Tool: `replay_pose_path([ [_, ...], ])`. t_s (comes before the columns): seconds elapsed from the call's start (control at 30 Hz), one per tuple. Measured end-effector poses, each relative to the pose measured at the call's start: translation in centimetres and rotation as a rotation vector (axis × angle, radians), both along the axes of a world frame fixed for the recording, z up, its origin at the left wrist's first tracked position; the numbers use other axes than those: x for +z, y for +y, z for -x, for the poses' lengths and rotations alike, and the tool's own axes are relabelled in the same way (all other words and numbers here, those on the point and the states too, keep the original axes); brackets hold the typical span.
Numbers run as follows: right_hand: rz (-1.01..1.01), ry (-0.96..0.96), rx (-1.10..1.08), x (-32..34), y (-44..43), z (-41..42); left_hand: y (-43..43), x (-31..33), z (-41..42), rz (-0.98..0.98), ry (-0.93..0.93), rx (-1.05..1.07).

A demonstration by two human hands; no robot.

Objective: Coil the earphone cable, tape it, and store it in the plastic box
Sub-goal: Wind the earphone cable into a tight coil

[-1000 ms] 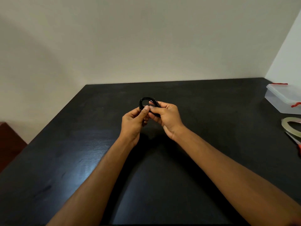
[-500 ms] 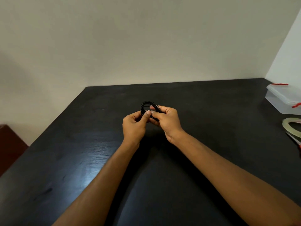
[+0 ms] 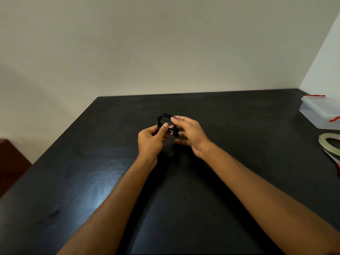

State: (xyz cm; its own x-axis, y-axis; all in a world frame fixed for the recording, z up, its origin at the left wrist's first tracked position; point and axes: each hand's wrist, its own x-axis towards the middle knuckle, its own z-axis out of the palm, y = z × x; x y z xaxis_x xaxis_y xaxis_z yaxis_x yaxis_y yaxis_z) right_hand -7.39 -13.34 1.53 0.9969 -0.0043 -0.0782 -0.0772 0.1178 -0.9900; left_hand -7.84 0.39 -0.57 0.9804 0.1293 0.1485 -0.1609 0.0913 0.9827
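**Black matte tabletop (image 3: 92,181): coiling about done, taping and boxing left**

Plain off-white wall (image 3: 165,43) behind. Reddish-brown piece of furniture (image 3: 11,159) off the tabletop's left edge.

Progress, judged from the layout:
- Coiling: looks finished or nearly so. Coiled black earphone cable (image 3: 162,118) gathered into one small round bundle of several loops, no loose tail seen trailing onto the tabletop.
- Taping: not started. No tape visible on the bundle. Roll of clear tape (image 3: 329,142) lying flat at the tabletop's right edge, well apart from both hands. Pale strip with a red tip (image 3: 334,160) just nearside of the roll, possibly scissors, cropped by the frame.
- Storing: not started. Translucent plastic box with red latches (image 3: 320,112) at the far right corner, lid on; needs opening first.

Location: bundle held between both hands over mid-tabletop, apparently lifted clear of the surface.

Grip:
- Left hand (image 3: 150,139) clenched on the near-left arc, thumb pressed over the strands against curled fingers.
- Right hand (image 3: 191,134) pinching the top-right arc with thumb and forefinger. Remaining fingers loosely extended beneath and blurred, so contact there not discernible.

Look of the cable:
- Thin, glossy black strands; loops slightly uneven, not neatly stacked.
- Small dark lump hanging at the ring's lower right between the hands, probably earbuds or plug, too small to tell.
- Springy-looking, so likely to unwind on any slackening of grip before taping.
- Probably a one-hand hold needed while fetching the tape.
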Motion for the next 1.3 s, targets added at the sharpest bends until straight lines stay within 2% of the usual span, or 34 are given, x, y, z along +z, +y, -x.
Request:
replay_pose_path([
  [0.13,0.126,-0.105,-0.051,0.0,-0.8,-0.2,-0.2,0.0,0.1,0.009,0.02,0.005],
  [0.23,0.124,-0.144,-0.032,0.2,-1.5,-0.2,-0.1,0.0,0.1,-0.005,0.036,-0.001],
  [0.5,0.114,-0.115,0.196,0.1,-2.6,-0.7,-0.2,0.0,0.4,-0.015,-0.001,-0.103],
  [0.67,0.096,-0.238,0.028,-0.6,-2.5,-1.1,-0.1,-0.1,0.4,-0.039,0.066,-0.108],
  [0.97,0.252,-0.363,-0.126,-1.7,-1.6,-1.4,-0.1,-0.1,0.5,-0.072,0.096,-0.133],
  [1.13,0.285,-0.328,-0.083,-2.1,-1.6,-1.6,-0.2,-0.4,0.3,-0.103,0.101,-0.102],
  [1.3,0.127,-0.172,0.016,-2.0,-2.5,-1.6,-0.2,-0.7,0.2,-0.113,0.082,-0.084],
])
